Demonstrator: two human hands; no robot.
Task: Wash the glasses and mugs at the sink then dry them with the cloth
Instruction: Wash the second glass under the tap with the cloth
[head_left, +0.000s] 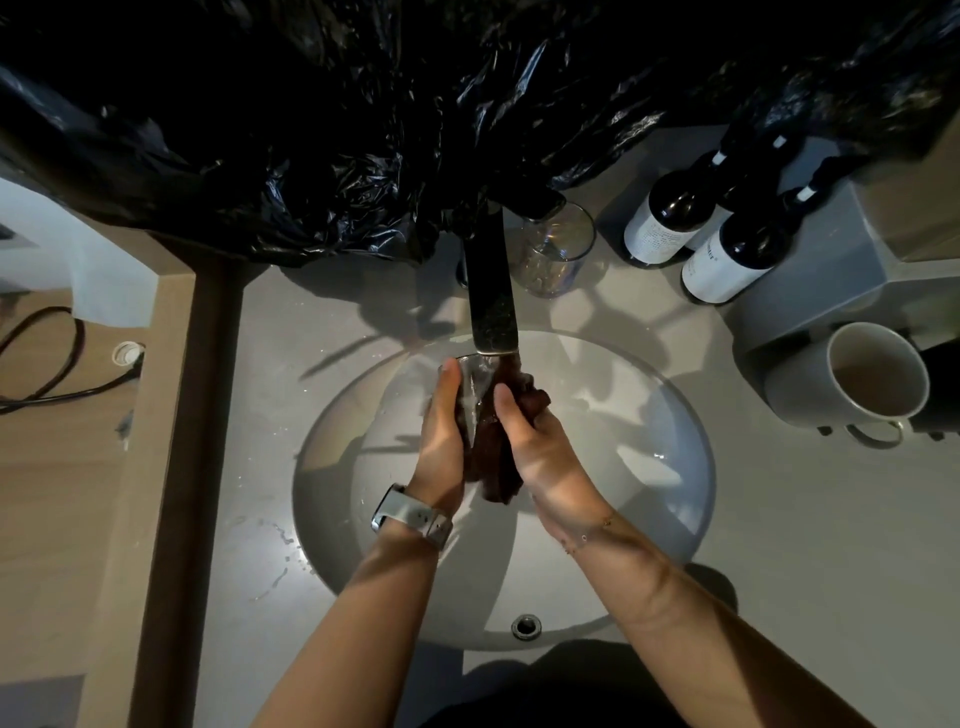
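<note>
Nearest the camera, two bare forearms are extended over a round white sink (649, 499). An overflow hole (526, 625) is set in the near wall of the basin. A watch (413, 514) with a pale strap is worn on the left wrist, and a thin bracelet (592, 530) on the right.

At the centre of the basin, a clear glass (470, 384) is gripped by the left hand (441, 441), with the thumb laid along its left side and the other fingers wrapped out of sight behind it. A dark cloth (498, 457) is grasped by the right hand (540, 452), thumb on top, and is pressed against the right side of the glass; its loose end hangs down between the wrists. The glass is held directly under the outlet of a dark tap (491, 291), and water is seen running down inside it.

On the grey counter (260, 415), water droplets are scattered left of the basin. To the right of the basin, a white mug (857, 384) is lying on its side, mouth toward the camera, handle down. Further back, a second glass (558, 249) is standing upright just right of the tap. Two dark bottles (722, 244) with white labels are placed beyond it on the right. The rear of the counter is covered by crumpled black plastic (363, 130).
</note>
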